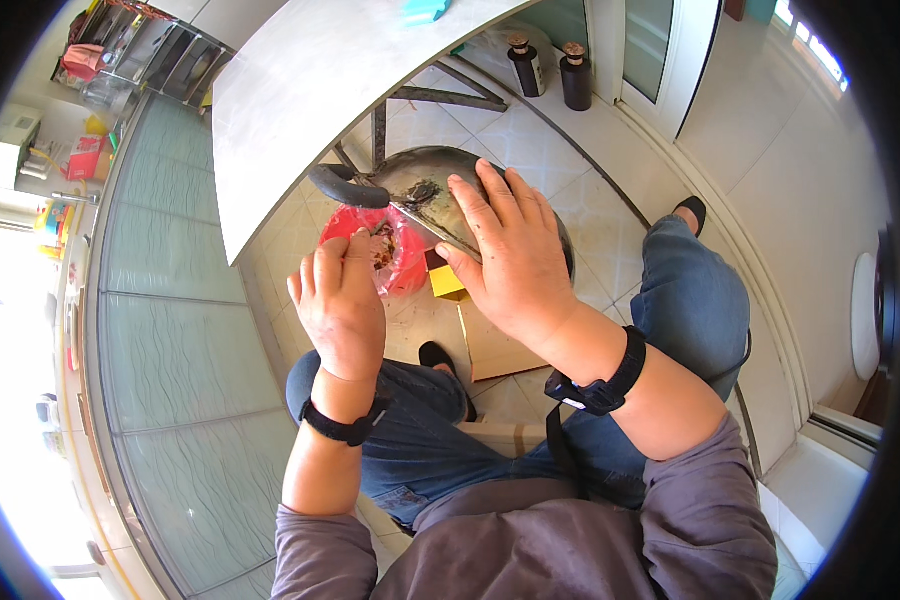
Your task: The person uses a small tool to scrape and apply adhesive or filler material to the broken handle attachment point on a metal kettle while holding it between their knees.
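Note:
A round metal pan (400, 175) with a dark scorched patch and a curved black handle (350, 187) is tilted in front of me. My right hand (515, 240) lies against its surface with fingers stretched out and thumb apart. My left hand (340, 290) is closed, its fingers curled and pressed together near the pan's near left side. What it holds, if anything, is hidden. Just beyond the left hand, a red plastic bag (407, 262) stands open with dark scraps inside. Beside it, under the pan's edge, is a small yellow box (448, 281).
A white table (300, 110) with dark metal legs stands at the upper left. Flat cardboard (500, 345) lies on the tiled floor between my feet. Two dark bottles (576, 78) stand by the doorway at the back. Glass-fronted cabinets (185, 350) run along the left.

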### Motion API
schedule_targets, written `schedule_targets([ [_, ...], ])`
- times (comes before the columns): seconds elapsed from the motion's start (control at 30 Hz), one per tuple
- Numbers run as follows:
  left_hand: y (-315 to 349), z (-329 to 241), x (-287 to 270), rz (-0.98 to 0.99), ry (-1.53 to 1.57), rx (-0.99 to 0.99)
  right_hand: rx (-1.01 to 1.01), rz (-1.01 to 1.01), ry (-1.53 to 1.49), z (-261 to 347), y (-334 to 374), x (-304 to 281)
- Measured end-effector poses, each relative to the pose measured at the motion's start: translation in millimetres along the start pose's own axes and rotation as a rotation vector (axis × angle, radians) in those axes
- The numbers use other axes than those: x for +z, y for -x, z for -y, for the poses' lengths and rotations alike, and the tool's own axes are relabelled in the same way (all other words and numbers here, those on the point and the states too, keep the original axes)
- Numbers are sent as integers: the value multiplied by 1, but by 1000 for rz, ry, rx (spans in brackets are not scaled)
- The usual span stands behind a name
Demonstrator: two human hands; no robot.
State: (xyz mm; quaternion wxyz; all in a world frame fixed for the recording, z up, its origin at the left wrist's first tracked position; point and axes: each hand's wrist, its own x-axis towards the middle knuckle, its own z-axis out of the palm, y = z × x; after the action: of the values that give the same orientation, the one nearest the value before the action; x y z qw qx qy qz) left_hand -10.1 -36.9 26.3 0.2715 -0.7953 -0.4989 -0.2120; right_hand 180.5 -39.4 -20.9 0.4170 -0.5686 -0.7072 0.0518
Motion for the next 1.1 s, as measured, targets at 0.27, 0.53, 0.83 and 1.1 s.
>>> schedule_targets([
  [0.27, 2, -7, 21, 114, 867, -673, -34, -19, 10, -2, 0, 2],
  [0.53, 7, -17, 5, 76, 873, -462, -43, -38, -1, -6, -1, 2],
  [0.83, 2, -25, 0, 28, 836, -416, -62, -23, -24, -6, -2, 0],
  [1.1, 10, -25, -6, 79, 712, -346, -60, -17, -86, -10, -2, -1],
])
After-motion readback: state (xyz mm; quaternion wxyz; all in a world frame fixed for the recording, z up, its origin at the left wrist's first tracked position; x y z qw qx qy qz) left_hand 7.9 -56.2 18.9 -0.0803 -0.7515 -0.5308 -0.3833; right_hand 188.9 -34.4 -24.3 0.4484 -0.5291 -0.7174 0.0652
